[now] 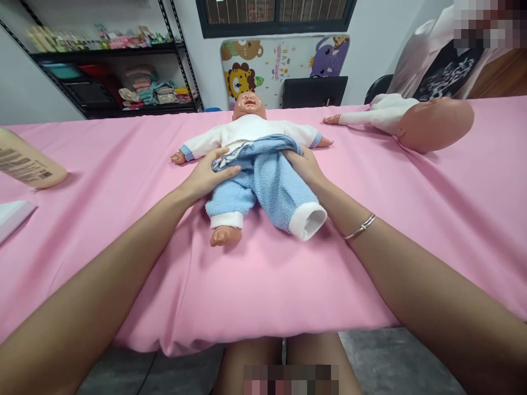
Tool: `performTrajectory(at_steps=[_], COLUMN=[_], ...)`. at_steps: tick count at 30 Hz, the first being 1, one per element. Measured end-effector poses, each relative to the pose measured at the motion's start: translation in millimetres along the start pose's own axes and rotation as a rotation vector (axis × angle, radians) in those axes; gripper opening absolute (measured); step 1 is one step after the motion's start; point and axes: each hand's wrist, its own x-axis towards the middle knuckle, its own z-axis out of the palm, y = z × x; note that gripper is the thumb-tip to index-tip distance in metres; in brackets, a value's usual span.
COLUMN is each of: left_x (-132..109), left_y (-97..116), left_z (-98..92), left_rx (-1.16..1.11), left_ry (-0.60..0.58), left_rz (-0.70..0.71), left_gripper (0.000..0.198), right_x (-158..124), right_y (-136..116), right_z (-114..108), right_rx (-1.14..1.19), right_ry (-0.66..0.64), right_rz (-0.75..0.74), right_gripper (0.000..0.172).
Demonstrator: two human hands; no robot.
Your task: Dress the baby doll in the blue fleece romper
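Observation:
A baby doll (247, 127) in a white top with blue cuffs lies on its back, arms spread and head away from me. Fluffy blue trousers (274, 186) with white cuffs lie over its lower body. One foot (225, 236) pokes out of the left leg, while the right cuff (308, 220) hangs open with no foot showing. My left hand (209, 173) pinches the waistband at the left, thumb in front. At the right side of the waistband, my right hand (303, 164) grips the cloth, its fingertips partly hidden by it.
Pink cloth (263, 291) covers the table. To the right lies a second doll (436, 125) in white. A beige bottle (31, 160) and a white object (14, 215) sit at the left. Behind are a shelf (107, 52), a black monitor (315, 92) and a person in a dark printed shirt (447, 68).

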Motion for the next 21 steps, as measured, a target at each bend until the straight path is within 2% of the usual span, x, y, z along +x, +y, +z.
performTrajectory(at_steps=[2,5,7,10,13,16,19,21], left_x=[0,3,7,12,13,10,7,7], left_y=[-4,-3,-4,-9,-14,-16,-20,-23], left_z=[3.1,6.7,5.7,2.5,1.0,-1.6,-8.6,-13.9], left_rx=[-0.119,-0.118,-0.082,-0.022,0.005,-0.136,-0.326,-0.331], left_ry=[-0.025,-0.033,-0.031,-0.014,0.066,0.14,0.034,-0.002], left_rz=[0.049,0.081,0.089,0.129,0.151,0.09,0.006,-0.041], left_gripper=[0.071,0.052,0.043,0.04,0.04,0.045,0.055,0.053], right_x=[0,0,0,-2,-2,1,5,6], right_y=[3,8,10,9,6,7,13,18], right_z=[-1,-6,-9,-12,-14,-19,-23,-22], right_rx=[-0.028,-0.081,-0.075,-0.028,0.098,0.298,0.337,0.27], right_ry=[-0.007,-0.068,-0.114,-0.173,-0.223,-0.156,-0.017,0.043], right_rz=[-0.034,-0.023,0.035,0.179,0.284,0.215,0.136,0.134], right_gripper=[0.018,0.023,0.023,0.022,0.03,0.035,0.034,0.037])
